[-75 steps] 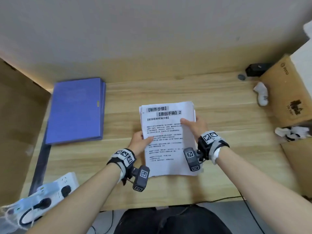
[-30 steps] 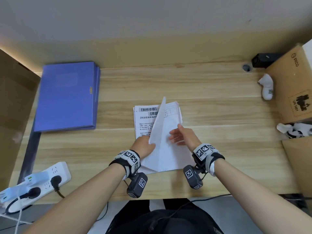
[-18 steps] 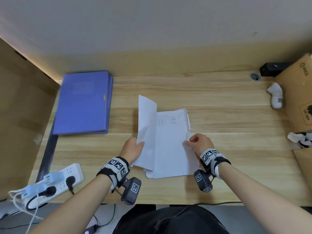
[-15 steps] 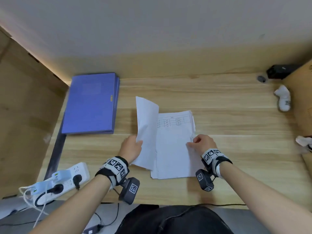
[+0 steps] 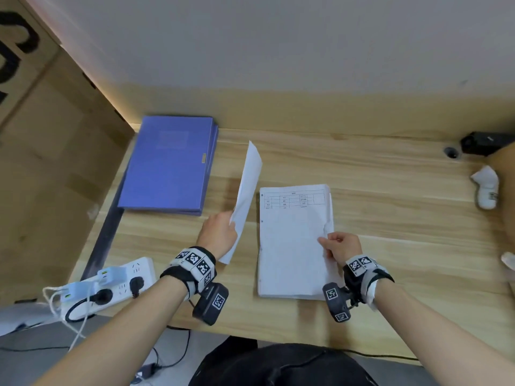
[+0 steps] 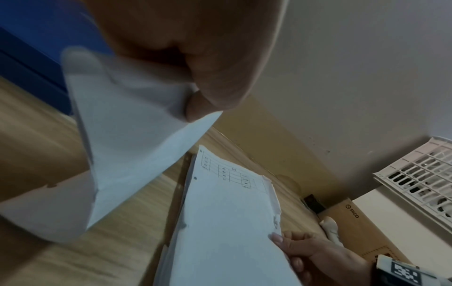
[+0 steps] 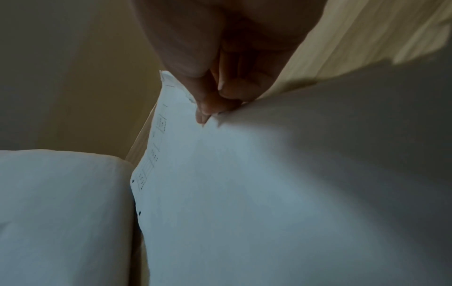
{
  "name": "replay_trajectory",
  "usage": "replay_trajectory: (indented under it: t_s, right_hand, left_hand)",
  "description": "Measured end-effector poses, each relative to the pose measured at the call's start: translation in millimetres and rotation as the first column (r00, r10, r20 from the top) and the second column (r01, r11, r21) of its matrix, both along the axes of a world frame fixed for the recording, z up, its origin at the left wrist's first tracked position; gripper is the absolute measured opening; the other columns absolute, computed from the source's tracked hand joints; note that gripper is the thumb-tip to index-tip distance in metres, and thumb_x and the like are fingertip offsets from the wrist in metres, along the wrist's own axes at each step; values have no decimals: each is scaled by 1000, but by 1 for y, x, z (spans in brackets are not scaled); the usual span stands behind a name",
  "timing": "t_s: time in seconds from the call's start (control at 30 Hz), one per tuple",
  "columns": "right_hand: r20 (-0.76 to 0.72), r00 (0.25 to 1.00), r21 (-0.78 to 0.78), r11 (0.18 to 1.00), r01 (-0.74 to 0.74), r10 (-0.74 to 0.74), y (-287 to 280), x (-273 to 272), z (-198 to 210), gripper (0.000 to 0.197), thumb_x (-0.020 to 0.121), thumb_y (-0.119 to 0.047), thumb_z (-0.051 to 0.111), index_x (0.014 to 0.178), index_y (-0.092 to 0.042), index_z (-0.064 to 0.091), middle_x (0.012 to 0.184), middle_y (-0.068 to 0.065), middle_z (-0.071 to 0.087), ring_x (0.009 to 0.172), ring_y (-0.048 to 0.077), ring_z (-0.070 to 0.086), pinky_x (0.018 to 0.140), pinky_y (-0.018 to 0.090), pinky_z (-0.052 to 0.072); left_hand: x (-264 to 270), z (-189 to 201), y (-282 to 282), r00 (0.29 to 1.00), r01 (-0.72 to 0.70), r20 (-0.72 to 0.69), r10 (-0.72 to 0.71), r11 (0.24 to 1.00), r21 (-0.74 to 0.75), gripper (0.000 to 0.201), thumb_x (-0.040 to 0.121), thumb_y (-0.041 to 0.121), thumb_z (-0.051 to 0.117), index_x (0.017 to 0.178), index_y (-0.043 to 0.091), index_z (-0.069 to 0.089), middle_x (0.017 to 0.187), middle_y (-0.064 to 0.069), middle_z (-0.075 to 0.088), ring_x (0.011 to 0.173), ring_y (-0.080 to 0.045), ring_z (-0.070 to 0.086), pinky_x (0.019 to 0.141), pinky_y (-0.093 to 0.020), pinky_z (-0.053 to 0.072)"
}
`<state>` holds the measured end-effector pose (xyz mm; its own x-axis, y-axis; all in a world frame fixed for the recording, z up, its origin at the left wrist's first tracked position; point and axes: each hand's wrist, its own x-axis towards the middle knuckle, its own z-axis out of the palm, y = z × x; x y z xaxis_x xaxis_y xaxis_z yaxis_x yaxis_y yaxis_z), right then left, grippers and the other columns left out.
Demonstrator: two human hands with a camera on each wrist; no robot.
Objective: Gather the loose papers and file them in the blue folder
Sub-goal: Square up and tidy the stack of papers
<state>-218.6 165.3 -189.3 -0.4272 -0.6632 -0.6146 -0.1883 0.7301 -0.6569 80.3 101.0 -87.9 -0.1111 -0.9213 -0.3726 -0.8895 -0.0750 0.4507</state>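
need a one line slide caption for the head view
Left hand lifts one sheet off the paper stack while the right hand pinches its edge; blue folder lies closed.

"PICO" on cardboard box [image 6: 352,211]; table print on paper stack [image 5: 294,240] illegible

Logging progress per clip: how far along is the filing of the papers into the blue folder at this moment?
Early stage. Done: most papers sit in one stack on the desk. In hand: the left hand holds a single sheet lifted off beside the stack, while the right hand pinches the stack's right edge. Left: the blue folder lies shut with nothing filed in it.
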Motion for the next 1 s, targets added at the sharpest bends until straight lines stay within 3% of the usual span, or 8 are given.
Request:
replay_trajectory:
  t_s: [0.2,0.3,0.47,0.6,0.67,0.77,0.9,1.0]
  right_hand:
    - [-63,998,44,999,33,-30,11,18,-15,17,76,-24,78,70,-17,63,51,3,66,52,20,61,65,31,54]
    - [-119,993,24,1000,2,1,13,20,-12,15,79,-25,75,75,-15,64,52,0,65,50,16,60,61,26,51]
    - [-167,985,12,999,-42,44,12,17,-9,16,76,-29,76,74,-19,64,64,1,69,59,19,65,70,32,55]
    - [-172,982,-63,996,68,-78,14,14,0,29,74,-32,77,97,-23,61,85,-6,66,79,21,66,79,36,54]
    - [-133,980,-127,983,132,-148,11,13,10,34,77,-33,76,105,-21,61,89,-5,64,75,20,64,75,37,55]
    - [66,993,-187,976,112,-101,3,10,30,28,86,-32,70,102,-10,66,92,9,70,56,18,60,55,31,53]
    - [266,960,-119,992,-51,81,-7,4,55,48,89,-54,59,100,-9,69,95,12,76,66,18,64,62,31,52]
    - [221,966,-38,991,-130,135,-12,4,55,57,80,-65,61,98,-12,69,88,8,76,69,19,67,65,33,55]
  left_hand:
    - [-2,-8,1,999,20,-35,-19,999,34,27,94,11,41,107,8,65,106,-15,71,94,-38,64,80,-40,54]
    - [-4,-9,3,998,35,-48,-34,999,34,29,94,10,41,109,7,65,109,-15,70,95,-38,64,81,-39,54]
    - [-12,-14,6,997,52,-67,-49,997,49,28,93,9,40,106,7,64,114,-16,68,96,-38,63,80,-38,54]
    - [-22,-14,11,989,90,-119,-82,993,70,30,90,9,39,106,11,63,119,-13,67,97,-36,63,81,-40,56]
    - [-31,-12,15,982,134,-146,-122,988,74,33,88,9,37,109,13,63,119,-11,68,100,-36,63,84,-41,55]
    - [-52,-16,25,968,223,-136,-211,971,85,36,82,11,36,108,16,60,116,-12,67,99,-38,62,83,-42,55]
    - [-85,-28,43,937,346,-108,-331,920,184,30,79,16,39,105,14,55,104,-16,65,94,-39,59,81,-43,52]
    - [-105,-38,56,907,416,-63,-416,867,276,33,83,29,47,113,18,54,111,-12,65,101,-36,60,83,-40,50]
